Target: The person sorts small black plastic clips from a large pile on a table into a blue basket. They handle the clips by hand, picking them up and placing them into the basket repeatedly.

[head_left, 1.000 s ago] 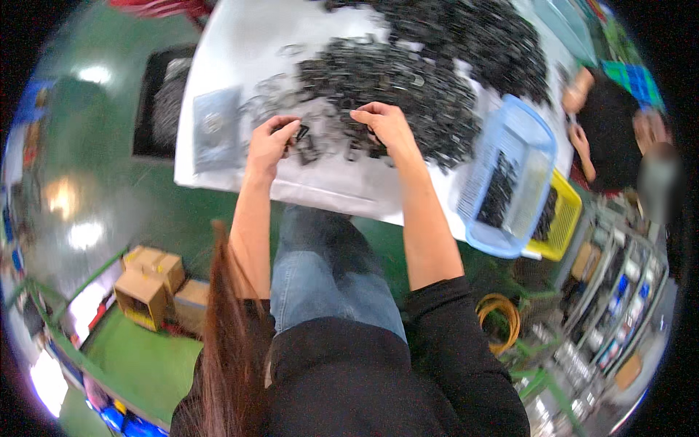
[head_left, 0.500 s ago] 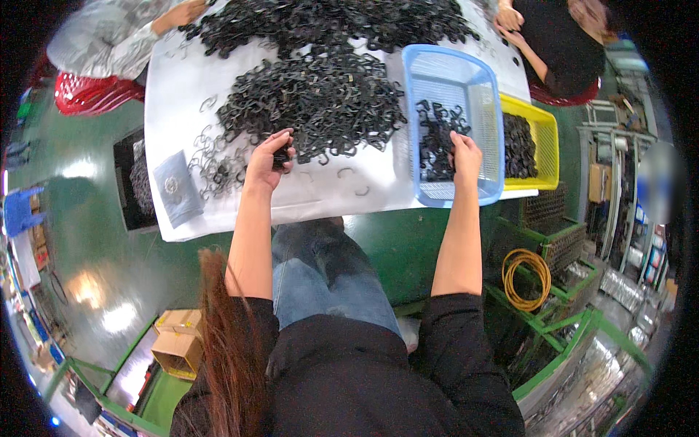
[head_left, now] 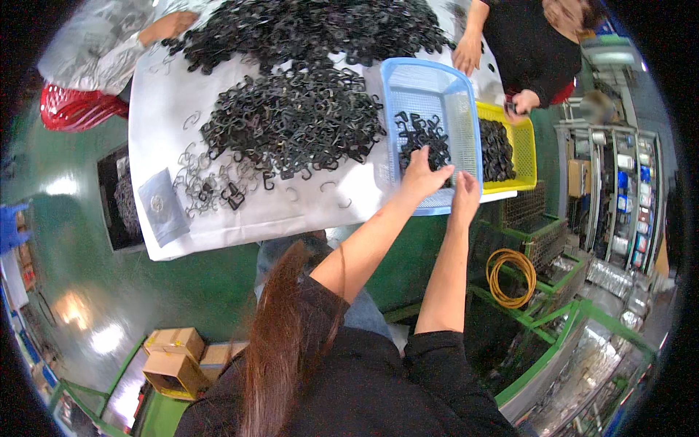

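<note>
My left hand (head_left: 427, 176) reaches across to the right, over the blue plastic basket (head_left: 389, 79). Its thumb stands apart from the fingers, and I see nothing held in it. Under its fingertips lie black curved, hook-like pieces (head_left: 422, 132) inside the basket. Close beside it, at the basket's near right edge, is my right hand (head_left: 464, 198) with the fingers drawn together; whatever they hold, if anything, is hidden. A heap of similar black pieces (head_left: 291, 120) covers the middle of the white-covered table (head_left: 255, 218).
Thin grey curved scraps (head_left: 198, 182) and a clear bag (head_left: 163, 207) lie at the left. A yellow basket (head_left: 526, 149) of black pieces stands right of the blue one. A co-worker's hands (head_left: 521, 103) are above it; another co-worker's hand (head_left: 169, 28) is at the far-left heap.
My left hand has moved right from the heap's near edge to the blue basket; the black pieces it held are no longer seen in it. My right hand has drawn back slightly toward me.
</note>
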Action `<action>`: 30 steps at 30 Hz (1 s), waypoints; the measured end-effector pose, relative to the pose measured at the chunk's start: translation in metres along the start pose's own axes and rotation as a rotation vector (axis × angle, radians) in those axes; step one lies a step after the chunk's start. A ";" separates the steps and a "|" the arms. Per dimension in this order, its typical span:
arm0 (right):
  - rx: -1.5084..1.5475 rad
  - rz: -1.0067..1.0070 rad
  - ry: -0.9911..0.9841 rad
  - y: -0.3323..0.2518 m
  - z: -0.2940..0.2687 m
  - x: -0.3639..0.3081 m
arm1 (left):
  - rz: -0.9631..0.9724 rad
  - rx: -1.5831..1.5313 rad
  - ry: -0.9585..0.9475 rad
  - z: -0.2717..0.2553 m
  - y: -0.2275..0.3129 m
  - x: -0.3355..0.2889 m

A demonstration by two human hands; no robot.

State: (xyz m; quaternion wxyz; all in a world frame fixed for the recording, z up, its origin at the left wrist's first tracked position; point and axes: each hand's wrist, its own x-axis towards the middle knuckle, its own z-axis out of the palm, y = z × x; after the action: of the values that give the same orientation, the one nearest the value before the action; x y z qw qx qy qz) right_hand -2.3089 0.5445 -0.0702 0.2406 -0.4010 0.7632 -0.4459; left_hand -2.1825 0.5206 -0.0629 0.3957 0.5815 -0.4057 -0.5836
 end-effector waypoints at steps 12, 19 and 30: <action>-0.490 -0.793 -0.865 -0.068 0.223 -0.209 | 0.051 0.472 1.106 -0.319 -0.109 -0.086; -0.719 -0.551 -0.903 -0.070 0.286 -0.273 | -0.032 0.758 0.983 -0.366 -0.149 -0.092; -0.087 0.163 -1.245 -0.083 0.284 -0.181 | -0.096 0.322 0.729 -0.420 -0.116 -0.096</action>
State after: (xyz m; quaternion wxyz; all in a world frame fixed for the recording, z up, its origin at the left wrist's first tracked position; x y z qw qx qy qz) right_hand -1.9685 0.5319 -0.1336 0.6565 -0.5355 0.5256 -0.0779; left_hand -1.7607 0.6462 -0.1343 0.3900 0.8231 -0.2975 -0.2860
